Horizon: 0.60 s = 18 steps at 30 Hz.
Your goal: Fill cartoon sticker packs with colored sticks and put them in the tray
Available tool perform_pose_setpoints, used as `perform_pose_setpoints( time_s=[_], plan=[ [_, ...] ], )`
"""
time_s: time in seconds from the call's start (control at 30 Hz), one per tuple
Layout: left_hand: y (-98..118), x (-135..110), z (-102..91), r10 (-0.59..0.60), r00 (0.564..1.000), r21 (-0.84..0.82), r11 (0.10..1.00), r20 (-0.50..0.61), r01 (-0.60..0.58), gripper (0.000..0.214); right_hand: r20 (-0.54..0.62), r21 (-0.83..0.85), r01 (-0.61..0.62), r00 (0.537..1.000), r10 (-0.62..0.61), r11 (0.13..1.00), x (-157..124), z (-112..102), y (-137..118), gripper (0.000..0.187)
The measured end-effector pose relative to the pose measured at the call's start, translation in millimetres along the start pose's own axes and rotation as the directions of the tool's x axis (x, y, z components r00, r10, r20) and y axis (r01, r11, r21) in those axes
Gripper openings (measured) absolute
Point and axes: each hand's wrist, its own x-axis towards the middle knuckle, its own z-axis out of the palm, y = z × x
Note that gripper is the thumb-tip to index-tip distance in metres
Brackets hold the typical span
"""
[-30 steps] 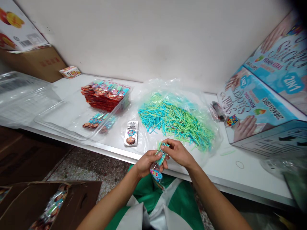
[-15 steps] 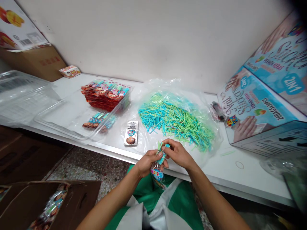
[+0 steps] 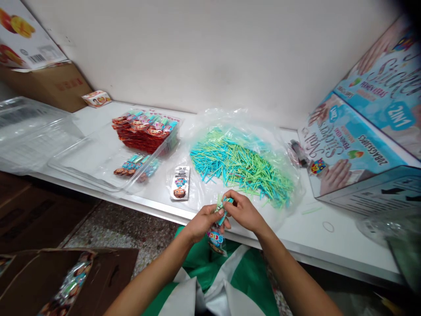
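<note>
I see two bare hands meeting just in front of the near edge of a white table [image 3: 329, 250]. The left hand [image 3: 200, 223] has its grip closed around a small clear packet [image 3: 215, 237] with a cartoon print, which hangs down below the fingers over the lap. The right hand [image 3: 241, 211] has its grip pinched on a small bundle of sticks [image 3: 222, 205], blue and green, their lower ends at the packet's mouth. Just beyond the hands, a loose pile of the same sticks [image 3: 241, 166] lies on a spread plastic sheet [image 3: 263, 131]. To the left sit a single flat packet [image 3: 180, 182] and a clear tray [image 3: 98, 162] holding a stack of filled packets [image 3: 144, 131]. A printed blue box [image 3: 348, 149] stands at the right. I judge the main risk to be the sticks splaying or catching on the packet's soft rim, since the film is limp and held by one hand only. As the work hangs off the table's edge, any stick that slips would fall to the lap or floor.
</note>
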Motion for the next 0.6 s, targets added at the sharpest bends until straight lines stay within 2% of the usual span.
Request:
perform_pose_setpoints(
  time_s=[0.2, 0.43, 0.53, 0.6],
  plan=[
    [2, -1, -2.2, 0.039, 0.999, 0.113, 0.993, -0.011, -0.038, 0.036, 0.018, -0.042, 0.066, 0.998, -0.065, 0.997, -1, -2, 0, 0.011],
    [-2, 0, -7.1, 0.049, 0.999, 0.154, 0.987, 0.01, -0.05, 0.034, 0.003, -0.104, 0.11, 0.994, -0.11, 0.988, 0, -5, -4, 0.017],
    [-3, 2, -7.6, 0.056, 0.998, 0.189, 0.98, 0.006, -0.056, 0.033, -0.026, -0.064, 0.148, 0.988, -0.15, 0.987, 3, -5, -10, 0.023],
    [-4, 3, -7.6, 0.053, 0.999, 0.211, 0.976, 0.005, -0.053, 0.034, -0.019, -0.04, 0.192, 0.981, -0.193, 0.981, 7, -4, -14, 0.02]
  ],
)
